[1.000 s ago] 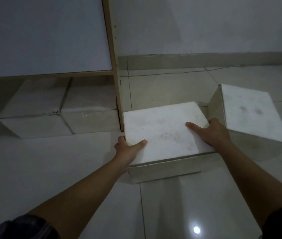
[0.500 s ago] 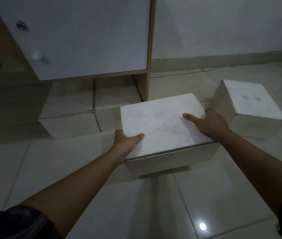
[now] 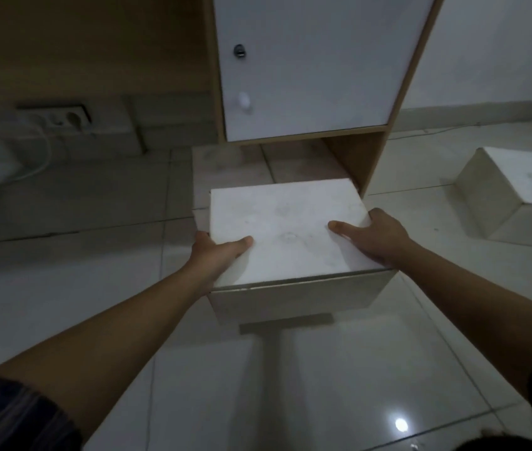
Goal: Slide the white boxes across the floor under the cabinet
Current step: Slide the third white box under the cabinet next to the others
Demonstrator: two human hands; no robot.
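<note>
A white box [image 3: 285, 229] is held between both hands in front of the cabinet [image 3: 306, 63], just above or on the floor. My left hand [image 3: 217, 252] grips its left edge with the thumb on top. Its right edge is gripped by my right hand [image 3: 373, 236], thumb also on top. Behind it, two white boxes [image 3: 258, 164] sit in the gap under the cabinet, partly hidden by the held box. Another white box [image 3: 518, 193] rests on the floor at the right.
The cabinet's wooden side panel [image 3: 363, 161] stands just right of the held box's far corner. A wall socket [image 3: 63, 120] with a white cable [image 3: 41, 161] is at the left. More pale boxes [image 3: 167, 125] lie along the back wall. The tiled floor [image 3: 290, 385] is glossy.
The box, gripped in both hands, has moved left from beside the cabinet's side panel to in front of the gap under it. The other box now lies farther right.
</note>
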